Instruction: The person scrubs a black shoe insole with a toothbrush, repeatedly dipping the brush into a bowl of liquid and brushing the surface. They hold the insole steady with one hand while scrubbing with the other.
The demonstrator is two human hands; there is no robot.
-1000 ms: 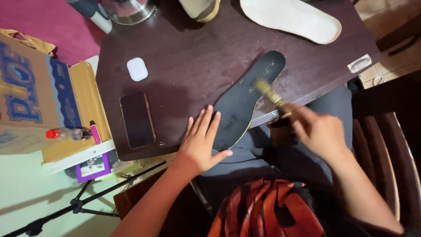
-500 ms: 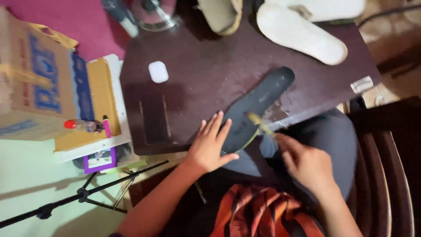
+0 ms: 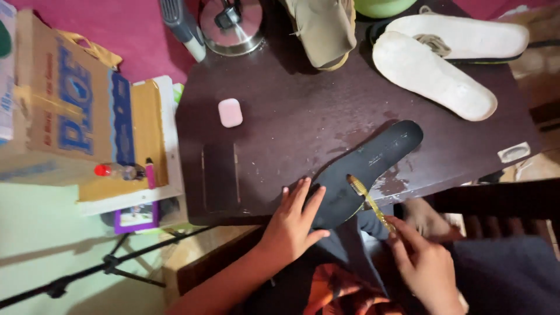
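Dark brown and scuffed, the wooden surface (image 3: pixel 303 111) fills the middle of the view, with a magenta floor showing beyond its far edge. A black insole (image 3: pixel 364 169) lies slantwise at the near edge of the surface, its heel end hanging slightly over that edge.

The left hand (image 3: pixel 293 224) lies flat with fingers spread, its fingertips pressing on the heel end of the black insole. The right hand (image 3: pixel 421 262) is just nearer than the insole, off the edge of the surface, pinching the handle of a small yellowish brush (image 3: pixel 368 199) between thumb and fingers. The bristle end of the brush rests on the middle of the insole.

Beyond the black insole lie two white insoles (image 3: pixel 434 73), one partly over the other. To the far left of the black insole sit a tan shoe (image 3: pixel 324 29), a shiny metal lid (image 3: pixel 231 24) and a small pink case (image 3: pixel 230 112). A dark phone (image 3: pixel 220 175) lies flat just left of the left hand. Left of the surface stands a cardboard box (image 3: pixel 70 111) with blue print, a small red-capped bottle (image 3: pixel 116 171) at its foot.
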